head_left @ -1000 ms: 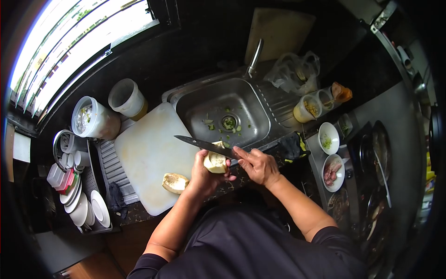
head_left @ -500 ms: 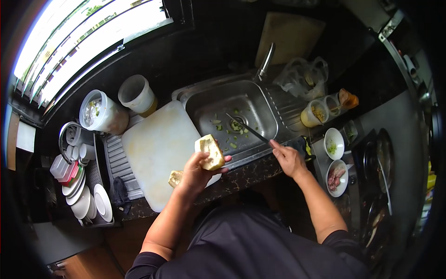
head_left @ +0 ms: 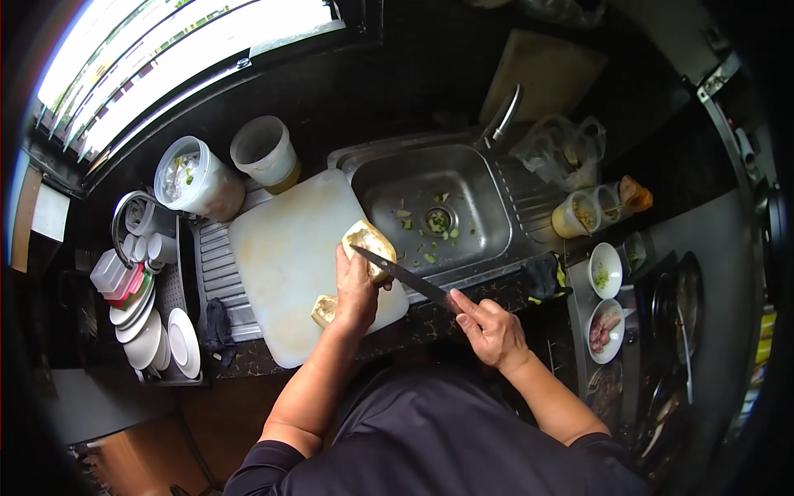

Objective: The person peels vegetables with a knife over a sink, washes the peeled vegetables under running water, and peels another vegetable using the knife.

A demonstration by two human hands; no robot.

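Observation:
My left hand (head_left: 357, 289) is closed around a pale, yellowish hollowed piece of fruit or vegetable (head_left: 379, 240), its scooped side turned up. In my right hand (head_left: 490, 332) is a long dark-bladed knife (head_left: 413, 283). The blade's tip lies over the hollow of the piece; whether it touches cannot be made out. Beneath my left hand is a white cutting board (head_left: 285, 256), with a second similar pale piece (head_left: 324, 311) lying near its front edge beside my wrist.
Behind the knife is a steel sink (head_left: 430, 186) holding green scraps. Two plastic tubs (head_left: 265, 153) stand at the back left. A dish rack with plates (head_left: 147, 360) is on the left. Bowls (head_left: 605, 331) of meat and chopped greens sit right, near a plastic bag (head_left: 566, 153).
The knife has swung from above the sink leftward onto the pale piece. My right hand has moved lower and slightly left. The view has shifted a little.

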